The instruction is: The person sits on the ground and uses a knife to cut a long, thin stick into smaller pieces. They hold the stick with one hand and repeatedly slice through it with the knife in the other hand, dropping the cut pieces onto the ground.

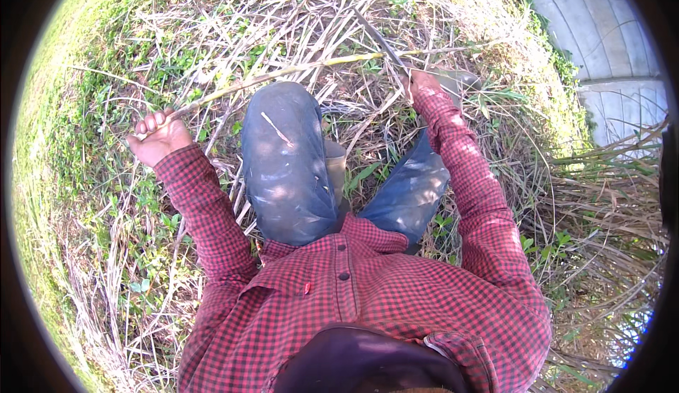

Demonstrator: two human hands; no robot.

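Observation:
My left hand (161, 138) is closed round one end of a long yellow-green stalk (283, 72). That stalk runs rightward above my raised left knee and thins out past my right hand (423, 83). A long dark blade (376, 33) extends up and left from my right hand, whose fingers are closed at its lower end; the handle is mostly hidden. Blade and stalk cross just left of my right hand, but whether they touch I cannot tell. A greyish rounded thing, perhaps a boot tip (460, 80), shows beside that hand.
Dry straw (297, 21) and low green plants (152, 212) cover the ground. Pale grey slabs (615, 25) border the far right. Long dry grass (608, 209) leans at the right. My blue-trousered legs (286, 159) are bent, a tan boot (336, 166) between them.

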